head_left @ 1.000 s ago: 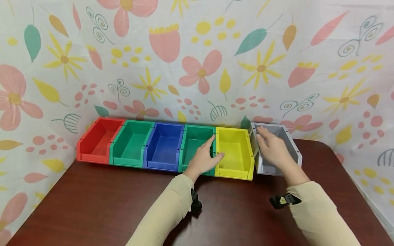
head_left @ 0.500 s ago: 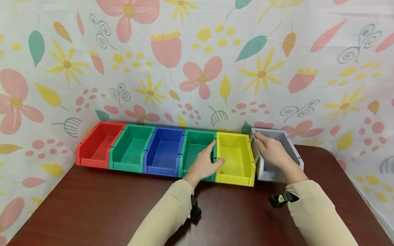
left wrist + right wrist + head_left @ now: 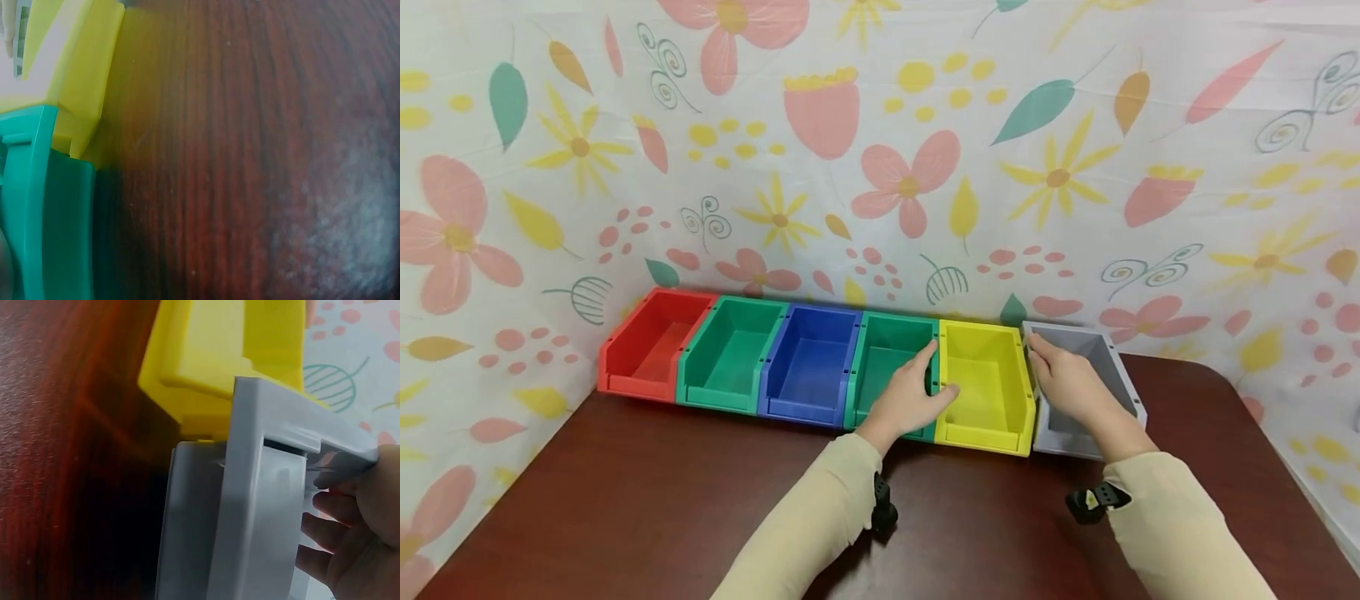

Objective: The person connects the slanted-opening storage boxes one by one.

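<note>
A grey storage bin (image 3: 1075,433) stands at the right end of a row of coloured bins, close against the yellow bin (image 3: 985,435). My right hand (image 3: 1078,385) grips the grey bin's left wall, its fingers curled inside, as the right wrist view shows. Over the right side of the second green bin (image 3: 880,342) lies my left hand (image 3: 904,402), index finger straight along the edge shared with the yellow bin. Its thumb reaches over the yellow bin; the other fingers are hidden. The left wrist view shows mostly the yellow and green bin fronts and tabletop.
Further left in the row stand a blue bin (image 3: 808,367), another green bin (image 3: 730,358) and a red bin (image 3: 651,350). All stand on a dark brown wooden table (image 3: 647,500). Behind them hangs a flower-patterned cloth (image 3: 880,108).
The grey bin has moved left with my right hand, and the gap beside the yellow bin has closed. My left hand has stayed in place at the green and yellow bins.
</note>
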The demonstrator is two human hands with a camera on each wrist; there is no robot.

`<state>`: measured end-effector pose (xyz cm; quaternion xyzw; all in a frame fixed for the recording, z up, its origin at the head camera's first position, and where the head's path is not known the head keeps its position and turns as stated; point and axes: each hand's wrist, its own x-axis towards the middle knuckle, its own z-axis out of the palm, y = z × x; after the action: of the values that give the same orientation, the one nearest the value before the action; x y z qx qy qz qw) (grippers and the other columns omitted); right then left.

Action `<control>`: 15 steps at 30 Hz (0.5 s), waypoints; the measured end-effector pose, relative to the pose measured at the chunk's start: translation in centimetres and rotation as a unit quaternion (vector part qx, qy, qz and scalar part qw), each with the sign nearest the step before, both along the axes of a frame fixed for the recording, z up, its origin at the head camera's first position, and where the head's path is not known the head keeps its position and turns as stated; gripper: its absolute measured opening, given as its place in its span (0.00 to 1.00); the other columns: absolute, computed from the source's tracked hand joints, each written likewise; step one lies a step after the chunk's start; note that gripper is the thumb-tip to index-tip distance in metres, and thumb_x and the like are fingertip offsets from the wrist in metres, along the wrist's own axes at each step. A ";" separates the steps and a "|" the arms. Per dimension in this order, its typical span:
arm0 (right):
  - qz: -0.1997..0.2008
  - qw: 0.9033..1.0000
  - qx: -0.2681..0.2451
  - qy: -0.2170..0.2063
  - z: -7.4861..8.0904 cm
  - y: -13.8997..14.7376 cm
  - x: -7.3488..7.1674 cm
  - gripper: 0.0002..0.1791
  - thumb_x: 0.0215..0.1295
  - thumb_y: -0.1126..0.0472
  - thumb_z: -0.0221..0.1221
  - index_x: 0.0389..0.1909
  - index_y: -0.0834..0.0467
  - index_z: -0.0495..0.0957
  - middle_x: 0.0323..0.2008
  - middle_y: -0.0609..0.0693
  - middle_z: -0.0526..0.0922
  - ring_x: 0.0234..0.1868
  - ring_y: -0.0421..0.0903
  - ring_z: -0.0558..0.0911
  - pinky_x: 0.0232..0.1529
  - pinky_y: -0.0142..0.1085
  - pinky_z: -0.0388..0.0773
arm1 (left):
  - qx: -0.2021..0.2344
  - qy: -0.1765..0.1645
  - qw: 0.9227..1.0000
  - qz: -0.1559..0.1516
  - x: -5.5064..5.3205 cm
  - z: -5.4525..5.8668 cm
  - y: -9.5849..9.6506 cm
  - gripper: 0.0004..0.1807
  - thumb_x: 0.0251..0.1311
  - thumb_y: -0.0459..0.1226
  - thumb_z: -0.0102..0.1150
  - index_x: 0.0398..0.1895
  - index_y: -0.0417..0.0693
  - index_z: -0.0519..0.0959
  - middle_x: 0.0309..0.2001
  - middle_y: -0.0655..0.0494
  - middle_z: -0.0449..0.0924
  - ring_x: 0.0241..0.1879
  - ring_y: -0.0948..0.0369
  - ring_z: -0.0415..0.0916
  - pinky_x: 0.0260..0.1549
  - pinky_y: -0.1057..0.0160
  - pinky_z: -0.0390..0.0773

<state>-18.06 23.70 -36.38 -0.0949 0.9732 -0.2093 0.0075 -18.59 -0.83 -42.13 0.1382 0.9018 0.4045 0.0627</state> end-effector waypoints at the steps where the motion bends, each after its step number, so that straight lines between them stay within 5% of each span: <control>1: -0.003 1.000 0.000 0.000 -0.1 0.1 0.2 0.28 0.75 0.56 0.38 0.71 0.65 0.53 0.68 0.68 0.58 0.53 0.64 0.74 0.43 0.49 0.71 | 0.000 0.000 1.000 -0.003 0.0 0.0 0.1 0.43 0.61 0.57 0.50 0.75 0.69 0.42 0.74 0.56 0.53 0.71 0.53 0.56 0.62 0.44 0.65; 7: -0.016 1.000 0.011 -0.008 -0.9 0.3 0.4 0.29 0.76 0.54 0.37 0.72 0.63 0.51 0.68 0.68 0.59 0.57 0.65 0.73 0.47 0.53 0.73 | -0.002 0.001 1.000 -0.008 0.1 0.1 0.4 0.43 0.61 0.56 0.51 0.75 0.68 0.42 0.74 0.57 0.53 0.71 0.53 0.56 0.62 0.45 0.66; 10: -0.020 1.000 0.021 -0.013 -1.1 0.0 0.2 0.29 0.76 0.53 0.37 0.73 0.62 0.50 0.66 0.69 0.63 0.50 0.63 0.76 0.40 0.49 0.71 | -0.002 0.005 1.000 -0.005 -0.1 0.2 0.3 0.43 0.61 0.56 0.51 0.75 0.68 0.42 0.74 0.57 0.53 0.71 0.53 0.56 0.62 0.45 0.66; 15: -0.030 0.999 0.019 -0.030 -1.8 -0.2 -0.1 0.30 0.76 0.52 0.36 0.73 0.60 0.49 0.38 0.67 0.78 0.29 0.54 0.75 0.31 0.42 0.69 | -0.005 0.009 1.000 -0.002 -0.1 -0.2 0.1 0.43 0.61 0.57 0.50 0.75 0.69 0.42 0.74 0.56 0.53 0.70 0.53 0.57 0.61 0.45 0.67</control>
<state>-18.15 23.50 -38.18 -0.0589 0.9787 -0.1939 0.0319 -18.72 -0.76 -42.32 0.1436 0.9041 0.3986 0.0562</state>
